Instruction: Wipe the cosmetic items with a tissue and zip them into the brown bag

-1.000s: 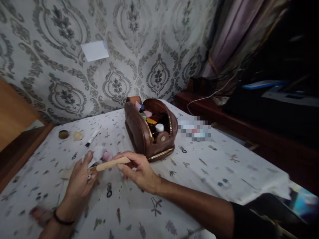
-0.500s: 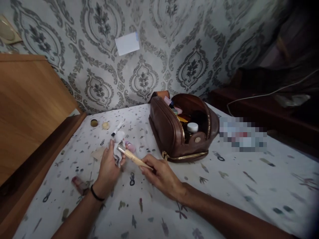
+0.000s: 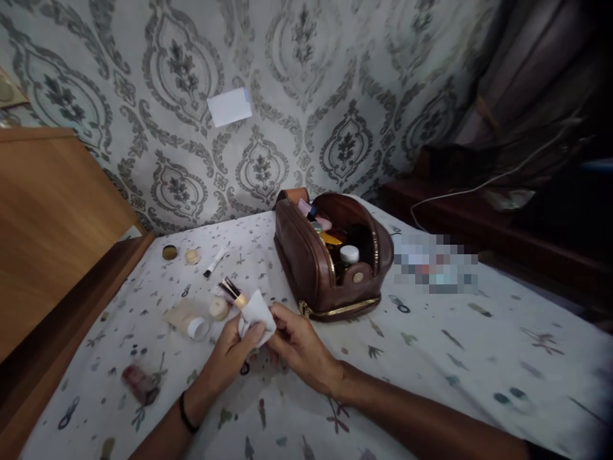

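In the head view, my left hand (image 3: 234, 352) pinches a small white cloth (image 3: 258, 314) wrapped around the light wooden handle of a makeup brush (image 3: 241, 300). The brush's dark head points up and left, away from me. My right hand (image 3: 304, 348) is closed at the handle's lower end, which the cloth and fingers hide. Just beyond my left hand lie a small round cream-coloured container (image 3: 219, 309) and a beige tube (image 3: 184, 319) with a white cap.
A brown leather toiletry bag (image 3: 306, 262) stands unzipped at centre right, cosmetics inside. Behind my hands are a slim white tube (image 3: 215, 262), a small cream jar (image 3: 192, 256) and a dark round lid (image 3: 169, 252). A reddish bottle (image 3: 140, 384) lies front left. Wooden furniture (image 3: 62, 223) borders the left.
The cloth has moved from near the brush's metal collar onto its wooden handle. My hands have come closer together, and the camera view has shifted slightly.
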